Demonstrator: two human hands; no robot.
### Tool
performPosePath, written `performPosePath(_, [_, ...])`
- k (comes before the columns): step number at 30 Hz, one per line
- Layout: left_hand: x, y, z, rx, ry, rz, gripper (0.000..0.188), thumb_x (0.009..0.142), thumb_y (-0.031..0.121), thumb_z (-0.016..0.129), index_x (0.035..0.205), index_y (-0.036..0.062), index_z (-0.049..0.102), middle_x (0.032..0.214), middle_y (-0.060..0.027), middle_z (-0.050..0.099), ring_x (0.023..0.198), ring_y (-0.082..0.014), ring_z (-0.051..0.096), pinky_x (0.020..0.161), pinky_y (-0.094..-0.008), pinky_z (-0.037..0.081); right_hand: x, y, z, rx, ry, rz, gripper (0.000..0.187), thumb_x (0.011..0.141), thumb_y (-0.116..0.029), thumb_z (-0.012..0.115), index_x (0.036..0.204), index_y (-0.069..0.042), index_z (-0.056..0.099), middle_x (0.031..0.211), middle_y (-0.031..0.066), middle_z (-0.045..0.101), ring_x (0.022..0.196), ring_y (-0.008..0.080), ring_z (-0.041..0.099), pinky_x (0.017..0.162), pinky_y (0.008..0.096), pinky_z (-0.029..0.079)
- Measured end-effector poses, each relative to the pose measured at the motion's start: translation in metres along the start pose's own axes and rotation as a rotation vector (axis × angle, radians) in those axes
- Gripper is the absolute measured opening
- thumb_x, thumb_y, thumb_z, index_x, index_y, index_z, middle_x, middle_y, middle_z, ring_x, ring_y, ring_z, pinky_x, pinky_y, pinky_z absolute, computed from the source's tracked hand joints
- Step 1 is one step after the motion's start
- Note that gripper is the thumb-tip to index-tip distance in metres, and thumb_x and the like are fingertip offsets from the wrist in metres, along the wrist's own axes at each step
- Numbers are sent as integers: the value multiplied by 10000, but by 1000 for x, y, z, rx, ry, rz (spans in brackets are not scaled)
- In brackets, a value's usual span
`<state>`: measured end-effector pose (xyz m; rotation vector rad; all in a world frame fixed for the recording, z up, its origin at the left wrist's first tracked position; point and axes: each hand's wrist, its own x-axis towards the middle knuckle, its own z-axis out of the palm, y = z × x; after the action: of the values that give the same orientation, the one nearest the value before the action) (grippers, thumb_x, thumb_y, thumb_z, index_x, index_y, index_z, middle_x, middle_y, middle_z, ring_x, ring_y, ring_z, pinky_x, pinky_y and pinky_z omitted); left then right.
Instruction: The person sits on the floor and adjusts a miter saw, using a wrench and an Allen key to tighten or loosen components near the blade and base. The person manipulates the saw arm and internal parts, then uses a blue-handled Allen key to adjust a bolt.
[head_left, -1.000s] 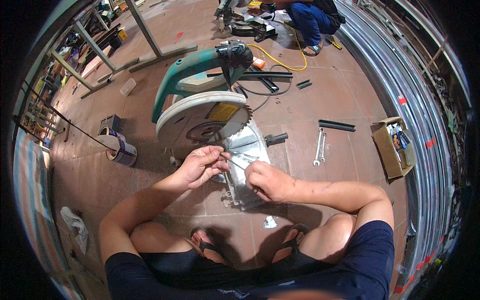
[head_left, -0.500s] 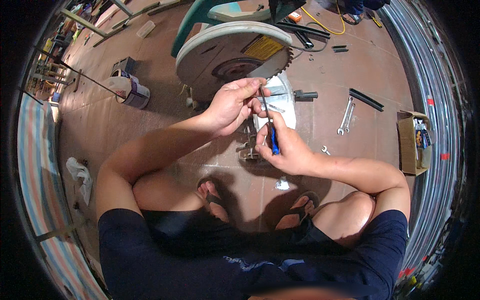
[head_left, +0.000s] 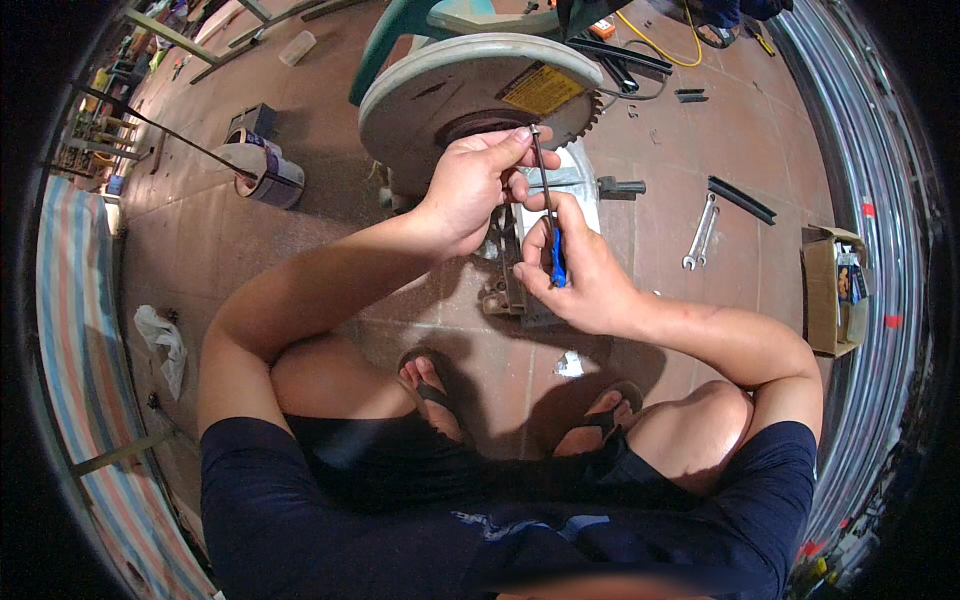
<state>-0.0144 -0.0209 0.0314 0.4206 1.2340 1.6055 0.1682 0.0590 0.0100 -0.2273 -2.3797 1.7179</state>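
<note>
My right hand (head_left: 590,270) is closed around the blue handle of a screwdriver (head_left: 557,258). Its dark shaft points up and away from me, toward the fingertips of my left hand (head_left: 478,185). Thumb and forefinger there pinch a small shiny metal piece (head_left: 535,130) at the screwdriver's tip; it is too small to name surely. Both hands are in front of a large cut-off saw with a toothed circular blade (head_left: 587,120), a grey guard (head_left: 420,95) and a yellow label. Below them is the saw's metal base (head_left: 510,290).
Two wrenches (head_left: 701,235) lie on the tiled floor to the right, beside a black channel strip (head_left: 742,200). Farther right stand an open cardboard box (head_left: 822,290) and long metal profiles (head_left: 885,260). At left are a white bucket (head_left: 275,185) and a crumpled white cloth (head_left: 160,345).
Both hands have moved slightly up and to the right, with the screwdriver now more upright. The small metal piece at its tip shows more plainly. My view has shifted a little.
</note>
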Motion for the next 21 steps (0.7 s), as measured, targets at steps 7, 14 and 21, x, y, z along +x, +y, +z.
performPosePath(7, [-1,2,2,-4,29,-28,312,1150,214,513,1300,-15,661,1067,-91,739,655,-50,547,607,-238,546,3,-14,5,176,-6,72,561,977,-47,734,1400,-40,364,862,9,547,760,91,548,687,278,472])
performPosePath(14, [-3,-1,-6,-3,-143,-83,377,1154,231,473,1358,-47,626,1160,-152,735,870,-135,674,820,-282,584,3,-22,3,243,-20,120,514,983,-89,732,1361,-36,388,886,19,585,774,119,589,691,289,494])
performPosePath(21, [-9,-5,-11,-117,-273,-176,392,1155,243,468,1362,-60,603,1240,-204,720,1091,-253,736,982,-392,607,3,-9,20,799,20,-36,355,1127,-279,602,1373,-51,483,1033,-2,578,982,78,561,902,287,476])
